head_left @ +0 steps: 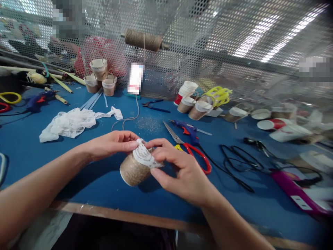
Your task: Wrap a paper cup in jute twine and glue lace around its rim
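Observation:
A twine-wrapped cup [135, 171] is tilted on its side just above the blue table, its base toward the lower left. White lace ribbon [142, 154] lies around its rim. My left hand [116, 143] pinches the lace and rim at the upper left. On the right, my right hand [177, 166] has its thumb and fingers closed on the lace at the rim. The cup's inside is mostly hidden by my fingers. Beyond my right hand lie red-handled scissors [191, 149] and a blue glue gun [188, 130].
A heap of white lace [70, 123] lies at left. Finished small baskets [99, 69] stand behind it. More wrapped cups [200, 110] are at the back right. Black cable [234, 163] and a purple power strip [299, 191] occupy the right. A twine spool [143, 40] hangs on the mesh.

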A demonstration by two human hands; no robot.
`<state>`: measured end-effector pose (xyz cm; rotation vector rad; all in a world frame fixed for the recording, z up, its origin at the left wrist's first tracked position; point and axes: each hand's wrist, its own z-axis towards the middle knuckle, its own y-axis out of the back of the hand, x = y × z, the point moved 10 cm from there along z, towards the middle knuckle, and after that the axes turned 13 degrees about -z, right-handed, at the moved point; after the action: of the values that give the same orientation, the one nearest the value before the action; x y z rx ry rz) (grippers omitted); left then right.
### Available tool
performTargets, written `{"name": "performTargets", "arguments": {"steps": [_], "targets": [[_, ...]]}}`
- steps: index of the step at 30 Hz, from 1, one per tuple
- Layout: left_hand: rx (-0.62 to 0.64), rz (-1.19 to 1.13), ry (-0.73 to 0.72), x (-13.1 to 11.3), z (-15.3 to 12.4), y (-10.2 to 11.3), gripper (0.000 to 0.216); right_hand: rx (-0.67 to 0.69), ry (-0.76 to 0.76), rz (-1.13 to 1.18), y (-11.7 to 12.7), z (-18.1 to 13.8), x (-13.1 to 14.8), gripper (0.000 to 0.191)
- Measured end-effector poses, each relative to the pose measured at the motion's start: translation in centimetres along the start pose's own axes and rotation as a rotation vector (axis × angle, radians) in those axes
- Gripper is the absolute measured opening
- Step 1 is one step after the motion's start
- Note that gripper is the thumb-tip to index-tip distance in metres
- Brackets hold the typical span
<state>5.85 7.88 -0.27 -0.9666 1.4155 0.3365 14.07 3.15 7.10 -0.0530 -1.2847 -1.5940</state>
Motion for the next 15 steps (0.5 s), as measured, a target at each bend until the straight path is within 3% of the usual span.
{"name": "performTargets", "arguments": {"steps": [5,7,13,15], "targets": [[0.287,-0.197,0.071,0.8,-0.8,-2.6,0.058,-0.021,-0.012,0.024,0.2,0.0,-0.1,0.014],[0.332,-0.163,0.088,0.9,-1.0,-3.2,0.065,-0.023,-0.002,-0.005,0.2,0.0,0.0,0.014],[0.238,0.145,0.014,1.0,-0.6,-3.5,0.049,-0.021,0.115,-0.140,0.4,0.2,1.2,0.012],[0.191,0.201,-0.059,0.3,-0.5,-3.3,0.054,-0.073,0.165,-0.230,0.9,0.2,1.6,0.023]]}}
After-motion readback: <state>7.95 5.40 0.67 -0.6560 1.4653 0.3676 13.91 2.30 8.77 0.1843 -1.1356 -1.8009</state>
